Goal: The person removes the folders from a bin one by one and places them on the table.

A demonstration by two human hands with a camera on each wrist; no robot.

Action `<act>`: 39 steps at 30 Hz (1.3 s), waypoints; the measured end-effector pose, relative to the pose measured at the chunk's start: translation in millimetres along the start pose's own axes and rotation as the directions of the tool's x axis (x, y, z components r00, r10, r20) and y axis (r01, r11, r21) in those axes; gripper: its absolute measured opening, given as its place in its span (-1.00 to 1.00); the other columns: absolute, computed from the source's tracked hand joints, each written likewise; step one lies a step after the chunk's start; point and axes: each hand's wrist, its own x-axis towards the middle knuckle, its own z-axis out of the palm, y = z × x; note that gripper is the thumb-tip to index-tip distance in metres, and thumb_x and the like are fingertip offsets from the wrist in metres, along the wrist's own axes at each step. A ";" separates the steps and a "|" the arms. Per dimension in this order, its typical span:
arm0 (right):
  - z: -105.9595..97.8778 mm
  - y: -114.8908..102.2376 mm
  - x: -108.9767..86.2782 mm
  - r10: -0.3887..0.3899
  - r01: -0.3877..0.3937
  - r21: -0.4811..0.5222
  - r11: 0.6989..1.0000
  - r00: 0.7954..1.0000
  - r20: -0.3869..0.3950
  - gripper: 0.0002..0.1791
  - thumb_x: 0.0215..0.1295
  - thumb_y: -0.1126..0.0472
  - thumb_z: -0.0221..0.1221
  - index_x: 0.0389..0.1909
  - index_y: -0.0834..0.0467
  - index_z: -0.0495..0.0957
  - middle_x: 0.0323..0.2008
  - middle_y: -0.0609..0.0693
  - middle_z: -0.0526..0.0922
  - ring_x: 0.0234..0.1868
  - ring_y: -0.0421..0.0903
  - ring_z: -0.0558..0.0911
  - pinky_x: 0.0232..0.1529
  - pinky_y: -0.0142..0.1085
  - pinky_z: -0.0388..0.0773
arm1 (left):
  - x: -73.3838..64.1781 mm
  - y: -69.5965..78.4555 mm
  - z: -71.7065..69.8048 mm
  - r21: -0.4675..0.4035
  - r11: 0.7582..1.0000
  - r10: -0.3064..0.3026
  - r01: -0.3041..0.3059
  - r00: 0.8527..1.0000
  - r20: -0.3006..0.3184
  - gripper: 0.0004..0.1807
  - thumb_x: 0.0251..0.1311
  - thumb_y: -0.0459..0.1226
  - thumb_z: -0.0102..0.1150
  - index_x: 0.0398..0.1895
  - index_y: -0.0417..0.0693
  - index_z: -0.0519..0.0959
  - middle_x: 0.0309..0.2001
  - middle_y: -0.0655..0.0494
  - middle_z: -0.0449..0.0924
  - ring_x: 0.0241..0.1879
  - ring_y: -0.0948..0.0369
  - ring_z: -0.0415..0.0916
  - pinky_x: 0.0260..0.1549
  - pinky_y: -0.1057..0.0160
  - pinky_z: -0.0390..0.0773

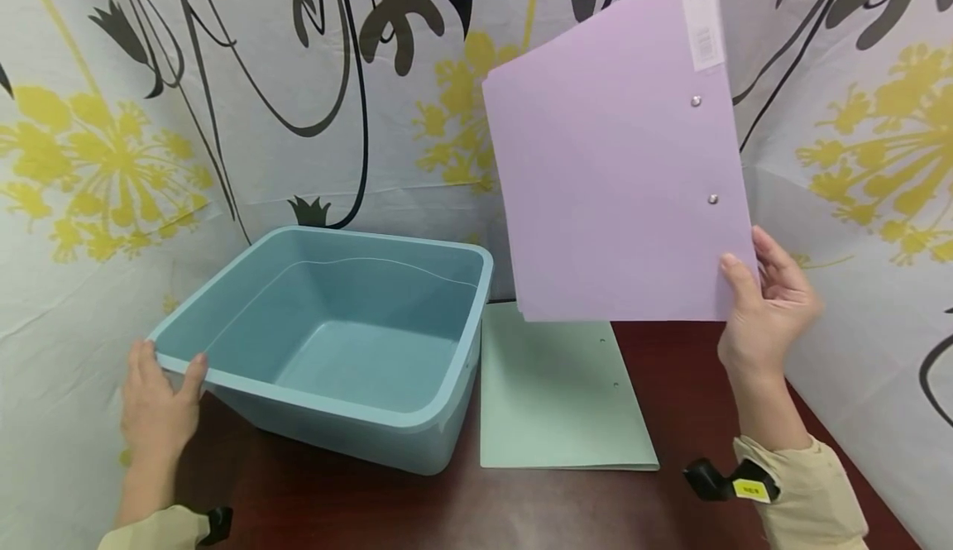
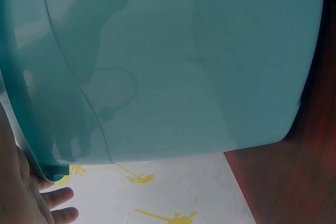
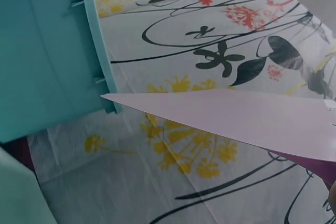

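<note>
My right hand point(image 1: 767, 327) pinches a light purple file folder point(image 1: 610, 169) by its lower right corner, thumb on the near face. The folder is held up in the air, with two metal rivets and a white barcode label along its right edge. To the left, a blue plastic tub point(image 1: 298, 398) stands tilted on the table with its open top facing up and no contents visible. My left hand point(image 1: 160, 405) grips its near left rim corner. In the left wrist view the fingers point(image 2: 58, 198) show beyond the tub's rim.
A pale green folder point(image 1: 558, 405) lies flat on the dark red-brown table point(image 1: 521, 509), right of the tub and partly under the raised folder. Flower-patterned cloth point(image 1: 246, 145) hangs behind and at both sides.
</note>
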 end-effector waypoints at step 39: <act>-126.6 -17.6 -5.0 0.209 -0.250 -0.300 0.920 0.964 -0.163 -0.60 -0.14 0.76 0.08 -0.20 0.49 0.56 -0.44 0.02 0.69 -0.49 -0.21 0.64 -0.55 -0.53 0.52 | -0.8 1.0 2.2 -0.036 0.999 -0.009 0.008 1.000 -0.020 -0.15 0.21 0.11 -0.24 0.39 -0.19 -0.19 0.41 -0.14 -0.24 0.33 -0.20 -0.18 0.00 -0.41 -0.02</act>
